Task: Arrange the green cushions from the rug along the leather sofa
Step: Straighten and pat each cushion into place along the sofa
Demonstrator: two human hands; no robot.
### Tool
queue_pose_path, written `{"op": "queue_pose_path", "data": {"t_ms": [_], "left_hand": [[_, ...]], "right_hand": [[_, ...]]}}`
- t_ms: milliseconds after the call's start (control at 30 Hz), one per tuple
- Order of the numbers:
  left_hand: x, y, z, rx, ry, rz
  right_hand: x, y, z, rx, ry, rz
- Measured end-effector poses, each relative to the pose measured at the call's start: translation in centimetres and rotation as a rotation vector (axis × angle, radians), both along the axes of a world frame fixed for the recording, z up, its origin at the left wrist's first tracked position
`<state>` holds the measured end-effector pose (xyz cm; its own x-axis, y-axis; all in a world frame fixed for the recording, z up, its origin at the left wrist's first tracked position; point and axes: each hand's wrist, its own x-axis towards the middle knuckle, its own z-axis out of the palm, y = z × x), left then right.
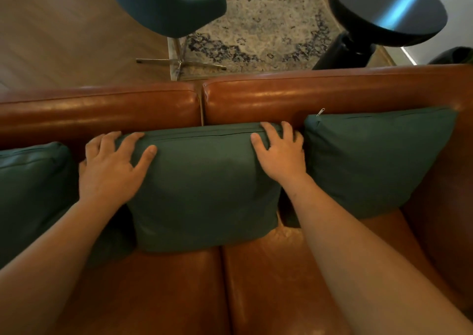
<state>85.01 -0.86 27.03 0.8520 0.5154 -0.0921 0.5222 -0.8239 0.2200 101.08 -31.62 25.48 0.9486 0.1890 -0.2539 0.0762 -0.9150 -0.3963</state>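
Over at the left edge of the sofa (307,94), the left cushion (33,188) leans on the backrest. Next, the left hand (110,165) wraps the upper left corner of the middle cushion (204,181), upright across the backrest's centre seam. Now the right hand (279,152) clasps its upper right corner, fingers over the top. Just beside, the right cushion (378,160) sits in the sofa's right corner, zipper up.

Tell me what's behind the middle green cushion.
The leather sofa backrest, at the gap between its two pads; the cushion covers its lower part. The left hand and right hand grip the cushion's top corners.
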Motion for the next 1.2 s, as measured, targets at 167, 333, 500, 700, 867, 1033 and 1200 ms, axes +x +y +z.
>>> {"op": "queue_pose_path", "data": {"t_ms": [167,333,500,700,867,1033,1200], "left_hand": [[-0.3,0.2,-0.2,-0.171,-0.13,0.113],[-2.4,-0.9,-0.5,-0.565,-0.414,0.406],[-3.7,-0.8,-2.2,-0.838,-0.549,0.592],[-2.9,0.0,-2.0,-1.056,-0.636,0.566],[-3.5,-0.2,-1.9,-1.058,-0.721,0.543],[-3.6,-0.7,-1.6,-1.062,-0.744,0.543],[-4.3,-0.8,-1.5,-1.007,-0.759,0.524]], "right_hand": [[1.6,-2.6,0.0,0.158,0.094,-0.101],[-2.0,-2.6,0.5,0.181,-0.236,-0.051],[-7.2,-0.7,-1.6,0.207,-0.367,-0.024],[-5.4,-0.1,-0.2,0.742,0.003,-0.429],[-5.4,0.4,0.6,0.703,-0.074,-0.335],[-5.5,0.0,1.1,0.704,-0.066,-0.34],[-5.8,-0.3,0.9,0.69,-0.103,-0.326]]}}
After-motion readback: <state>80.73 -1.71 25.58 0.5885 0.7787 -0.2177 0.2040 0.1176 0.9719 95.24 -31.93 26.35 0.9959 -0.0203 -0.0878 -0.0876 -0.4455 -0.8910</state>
